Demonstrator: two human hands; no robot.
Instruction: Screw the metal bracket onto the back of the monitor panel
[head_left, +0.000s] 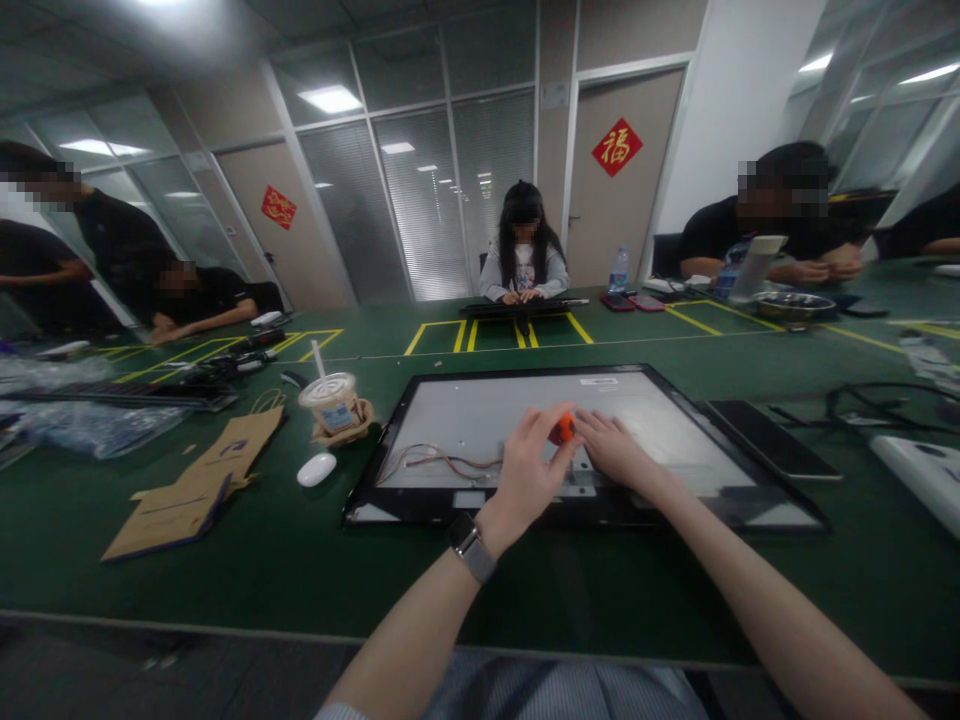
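Observation:
My left hand (531,455), wearing a watch, is closed around the orange and dark handle of a screwdriver (565,428), which stands over the lower middle of a display panel (450,405). The tool's tip is hard to make out. Beside it, my right hand (611,445) lies on the panel's grey metal back with fingers stretched out, the fingertips close to the handle. The panel has a black frame and lies flat on the green table. Thin wires (442,458) run loosely across its left part, and a small bracket (577,490) sits below my hands.
Left of the panel are a lidded drink cup (331,400) in a carton holder, a white mouse (316,469) and a flattened paper bag (187,490). To the right lie a black slab (772,438), cables (892,400) and a white device (922,480). People sit across the table.

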